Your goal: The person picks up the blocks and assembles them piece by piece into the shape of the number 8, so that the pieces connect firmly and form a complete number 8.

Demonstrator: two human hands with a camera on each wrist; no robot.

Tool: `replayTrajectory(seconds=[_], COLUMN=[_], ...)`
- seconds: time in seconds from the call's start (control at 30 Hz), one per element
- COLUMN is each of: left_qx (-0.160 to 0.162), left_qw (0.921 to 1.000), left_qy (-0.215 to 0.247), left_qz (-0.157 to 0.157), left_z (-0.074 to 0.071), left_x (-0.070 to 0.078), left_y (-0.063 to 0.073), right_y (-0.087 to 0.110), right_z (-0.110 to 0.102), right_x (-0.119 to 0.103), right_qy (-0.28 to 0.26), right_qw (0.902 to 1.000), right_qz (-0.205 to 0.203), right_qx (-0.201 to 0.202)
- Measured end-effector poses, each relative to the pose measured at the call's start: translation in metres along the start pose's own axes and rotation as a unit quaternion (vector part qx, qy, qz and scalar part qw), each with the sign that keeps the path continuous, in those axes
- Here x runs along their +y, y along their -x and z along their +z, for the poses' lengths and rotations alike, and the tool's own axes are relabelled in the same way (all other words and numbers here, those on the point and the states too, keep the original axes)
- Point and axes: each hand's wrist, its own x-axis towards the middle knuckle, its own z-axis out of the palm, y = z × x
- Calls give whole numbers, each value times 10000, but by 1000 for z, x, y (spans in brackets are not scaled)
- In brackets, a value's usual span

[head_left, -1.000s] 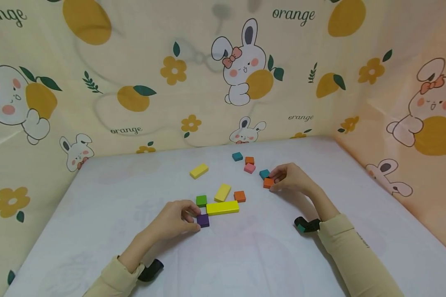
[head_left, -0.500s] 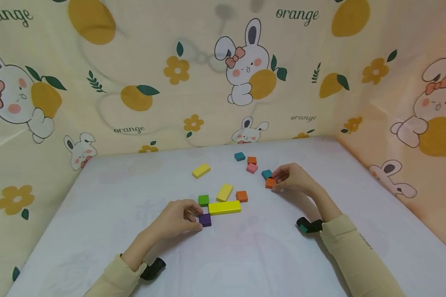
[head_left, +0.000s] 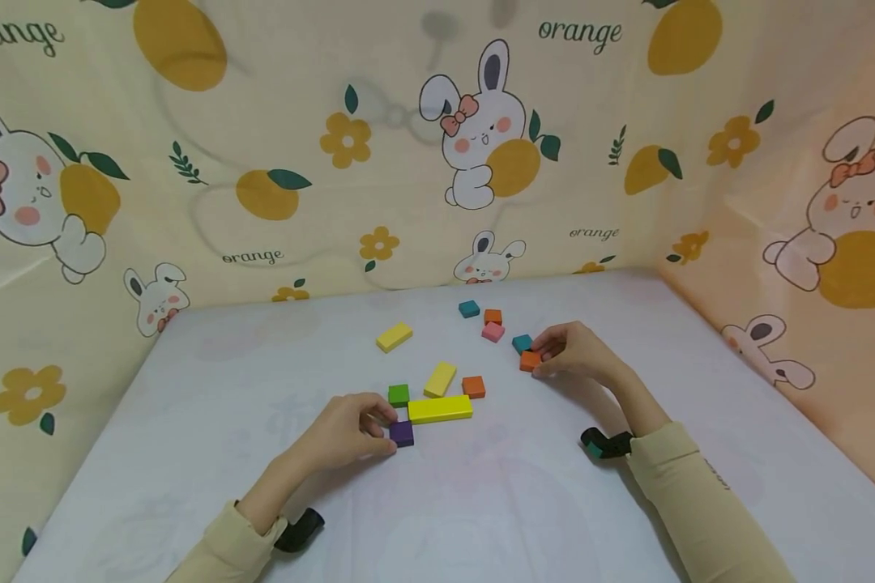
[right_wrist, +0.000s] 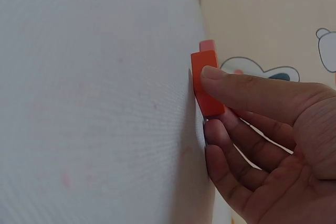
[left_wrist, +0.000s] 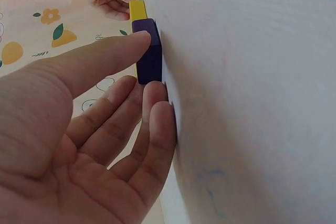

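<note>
Left hand [head_left: 346, 429]: thumb and fingers in a narrow pinch, holding the purple square block [head_left: 403, 435], which lies at 8 o'clock of the long yellow block [head_left: 440, 410]. Right hand [head_left: 574, 353]: same narrow pinch, on the orange square block [head_left: 529, 362], at 2 o'clock of the long yellow; teal block [head_left: 521, 343] at its 11. Both hands low at tabletop [head_left: 481, 502], left from 7 o'clock, right from 5. Held blocks plain, flat-faced.

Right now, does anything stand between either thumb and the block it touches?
Nothing visible does. The left hand has its thumb on the purple block, the right hand its thumb on the orange block. The teal block lies beyond the orange block, away from the thumb.
</note>
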Motion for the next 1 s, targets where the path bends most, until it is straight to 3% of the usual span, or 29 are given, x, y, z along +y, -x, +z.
replayTrajectory(seconds=[0.3,0.5,0.67,1.0], left_qx=[-32,-8,18,9], left_qw=[9998,9999,9999,9999], left_qy=[51,50,-6,30], left_qz=[-188,-129,-108,-117], left_z=[1,0,-1,0], left_x=[0,1,1,1], left_y=[3,5,4,-1], right_y=[8,19,31,51], right_z=[-1,2,8,29], right_x=[-5,-10,-20,-40], right_qy=[107,60,-365,-1024], right_qw=[9999,9988,9968,9939], right_qz=[-5,-481,-685,-386], right_qx=[-37,25,201,-164])
